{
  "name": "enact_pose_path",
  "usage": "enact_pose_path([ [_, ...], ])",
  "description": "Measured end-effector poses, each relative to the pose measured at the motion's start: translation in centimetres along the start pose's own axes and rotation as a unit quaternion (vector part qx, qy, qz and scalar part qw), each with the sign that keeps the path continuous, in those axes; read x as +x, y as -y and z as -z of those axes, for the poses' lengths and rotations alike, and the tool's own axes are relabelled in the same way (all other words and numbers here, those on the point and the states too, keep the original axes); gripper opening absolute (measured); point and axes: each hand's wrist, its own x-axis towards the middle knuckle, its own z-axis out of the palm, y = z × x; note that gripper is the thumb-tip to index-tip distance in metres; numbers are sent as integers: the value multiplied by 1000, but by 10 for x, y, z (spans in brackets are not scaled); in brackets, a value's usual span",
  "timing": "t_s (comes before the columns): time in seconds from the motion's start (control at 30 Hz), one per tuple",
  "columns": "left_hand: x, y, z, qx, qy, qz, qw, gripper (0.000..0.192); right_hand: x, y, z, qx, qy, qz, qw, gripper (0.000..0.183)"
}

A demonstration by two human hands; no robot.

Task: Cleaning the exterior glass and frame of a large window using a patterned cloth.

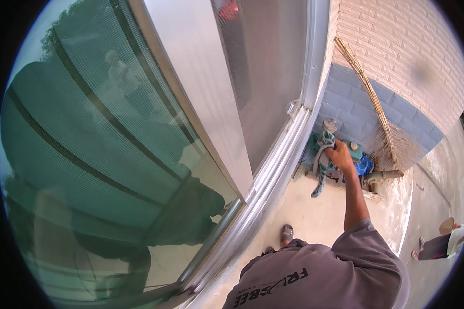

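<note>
My right hand (341, 155) reaches out at the end of a bare forearm, with its fingers closed on a teal-and-grey patterned cloth (321, 178). The cloth's lower end hangs free. Behind and below the hand stands a small green machine with a pale cap (354, 146), partly covered by the hand and cloth. A crumpled blue plastic sheet (364, 165) lies against the machine. My left hand is out of view.
A twig broom (382, 119) leans on the tiled wall (355, 92). A rusty pipe end (392, 174) juts from the machine. On the left, a sliding window with a metal frame (205, 89) and sill track (268, 181). A person (437, 245) is at the far right.
</note>
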Motion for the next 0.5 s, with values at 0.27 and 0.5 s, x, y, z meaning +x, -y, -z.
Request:
enact_pose_path([
  [0.27,1,0,-3,7,-10,-10,1000,41,-113,135,55,393,398,255,789,36],
  [0.5,-1,6,2,-3,-13,-3,1000,41,-80,133,-13,350,502,263,746,28],
])
